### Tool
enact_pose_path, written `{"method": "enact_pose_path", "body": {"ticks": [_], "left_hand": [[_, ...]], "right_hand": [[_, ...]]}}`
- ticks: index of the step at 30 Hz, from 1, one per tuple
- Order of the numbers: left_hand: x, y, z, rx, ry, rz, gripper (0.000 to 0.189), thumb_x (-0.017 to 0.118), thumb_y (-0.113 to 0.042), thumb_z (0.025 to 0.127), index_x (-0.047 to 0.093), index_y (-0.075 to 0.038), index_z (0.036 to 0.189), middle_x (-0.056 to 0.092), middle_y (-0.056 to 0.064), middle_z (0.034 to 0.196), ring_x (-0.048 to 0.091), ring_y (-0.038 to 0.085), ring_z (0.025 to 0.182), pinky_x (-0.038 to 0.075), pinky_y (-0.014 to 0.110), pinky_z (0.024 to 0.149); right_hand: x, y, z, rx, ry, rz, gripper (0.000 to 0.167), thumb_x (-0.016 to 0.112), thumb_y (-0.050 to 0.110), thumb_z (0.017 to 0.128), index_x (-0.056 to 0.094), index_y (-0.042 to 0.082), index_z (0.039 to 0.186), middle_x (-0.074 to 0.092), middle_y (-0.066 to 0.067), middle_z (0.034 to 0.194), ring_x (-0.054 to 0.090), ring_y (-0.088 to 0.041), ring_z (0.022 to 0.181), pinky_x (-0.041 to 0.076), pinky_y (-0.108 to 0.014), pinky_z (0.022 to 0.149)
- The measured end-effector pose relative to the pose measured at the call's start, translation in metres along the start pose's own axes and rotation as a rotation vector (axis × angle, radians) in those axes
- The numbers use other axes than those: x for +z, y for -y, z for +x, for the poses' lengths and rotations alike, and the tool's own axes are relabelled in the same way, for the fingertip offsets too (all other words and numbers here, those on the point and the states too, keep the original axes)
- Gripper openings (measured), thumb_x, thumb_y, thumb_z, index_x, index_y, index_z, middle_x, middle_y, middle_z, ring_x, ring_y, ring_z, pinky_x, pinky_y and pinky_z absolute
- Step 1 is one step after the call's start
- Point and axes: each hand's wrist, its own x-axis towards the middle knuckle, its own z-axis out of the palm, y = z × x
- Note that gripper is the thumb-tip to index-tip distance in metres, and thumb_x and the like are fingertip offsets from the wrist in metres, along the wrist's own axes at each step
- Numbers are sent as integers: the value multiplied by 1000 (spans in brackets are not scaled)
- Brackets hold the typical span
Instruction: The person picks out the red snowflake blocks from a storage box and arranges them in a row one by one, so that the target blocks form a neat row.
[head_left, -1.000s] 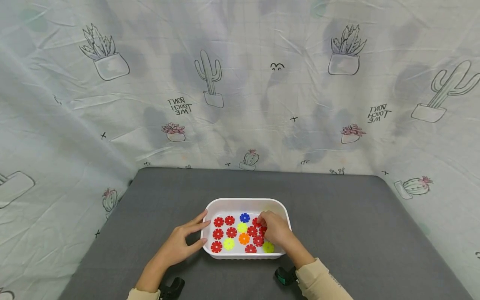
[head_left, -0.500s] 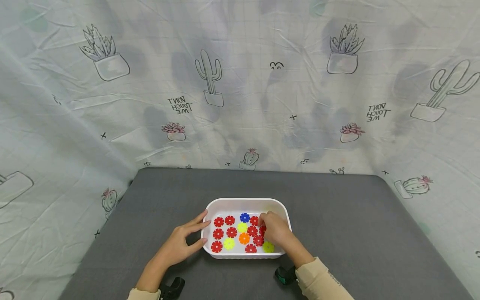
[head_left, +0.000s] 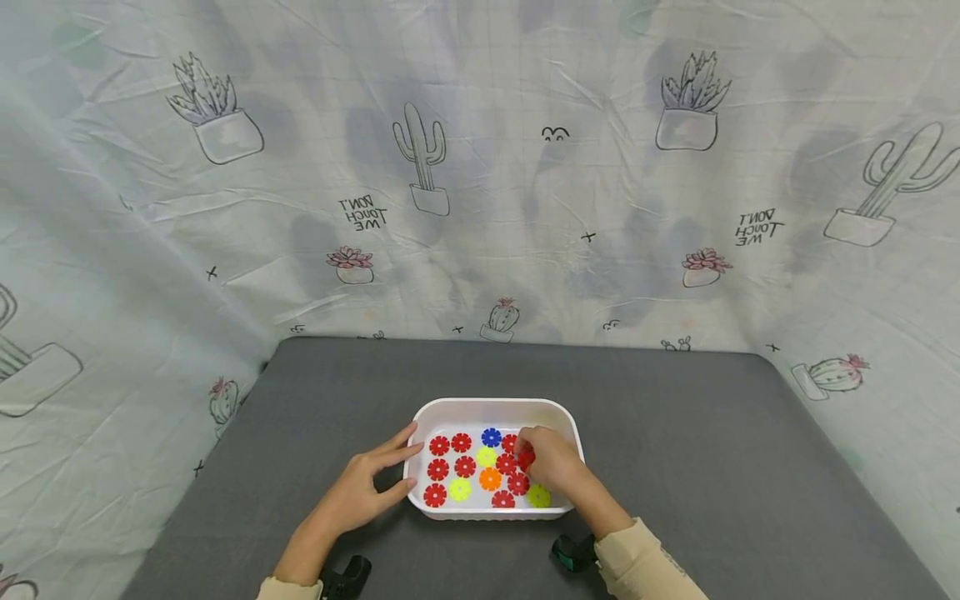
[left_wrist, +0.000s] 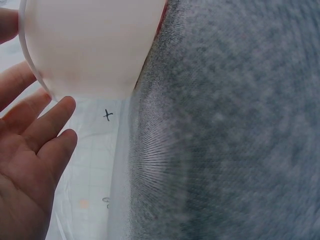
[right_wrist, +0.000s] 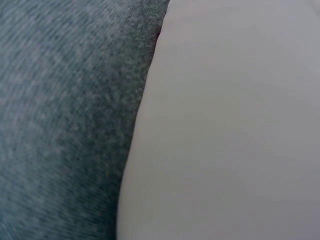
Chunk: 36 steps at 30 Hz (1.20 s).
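Observation:
A white plastic tray stands on the grey tabletop, with flower-shaped plastic discs lying flat in it. Spread, fairly straight fingers of my left hand rest on its left rim. The left wrist view shows this hand beside the tray's outer wall. Inside the tray's right part, my right hand reaches down and pinches a red flower-shaped disc; its fingertips are partly hidden. Only the tray wall and grey cloth fill the right wrist view.
Several other red discs, a blue disc, an orange disc and yellow discs lie in the tray. Grey tabletop surrounds it. A cactus-printed cloth hangs behind and at both sides.
At the right hand's fingertips a red disc has shifted slightly and shows more fully; another red one beside it has moved a little left. The left hand stays on the rim.

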Motion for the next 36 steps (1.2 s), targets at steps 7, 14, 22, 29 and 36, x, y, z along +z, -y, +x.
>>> {"method": "enact_pose_path", "body": {"ticks": [7, 14, 22, 29, 36], "left_hand": [[0, -1, -1, 3, 3, 1, 47, 73, -19, 83, 62, -9, 127, 44, 6, 147, 47, 25, 130, 47, 47, 96], [0, -1, -1, -12, 3, 6, 47, 73, -20, 83, 62, -10, 127, 44, 5, 147, 47, 25, 130, 47, 48, 96], [-1, -1, 0, -9, 9, -12, 47, 74, -17, 82, 62, -10, 127, 45, 5, 146, 47, 25, 130, 46, 47, 97], [2, -3, 0, -7, 15, -3, 47, 73, -18, 82, 62, -10, 127, 44, 4, 146, 47, 26, 130, 47, 46, 97], [0, -4, 0, -15, 15, -11, 47, 72, -17, 83, 61, -9, 128, 44, 5, 147, 46, 27, 130, 46, 47, 97]], "right_hand": [[-6, -3, -1, -55, 26, 130, 22, 75, -1, 73, 66, 9, 90, 62, -2, 85, 53, -17, 77, 55, -32, 73], [-19, -8, -3, -139, 50, 320, 22, 72, 1, 79, 66, 7, 99, 65, -3, 94, 58, -18, 87, 55, -33, 75], [-33, -22, -8, -126, -9, 549, 28, 66, 0, 84, 64, 2, 112, 66, -8, 102, 62, -22, 94, 57, -33, 72], [-44, -43, -13, -147, -93, 714, 32, 65, 0, 85, 60, -2, 117, 64, -18, 109, 61, -23, 95, 55, -22, 77], [-63, -69, -12, -198, -277, 823, 37, 67, 0, 85, 57, -8, 119, 65, -2, 103, 60, -9, 90, 53, -18, 76]]}}
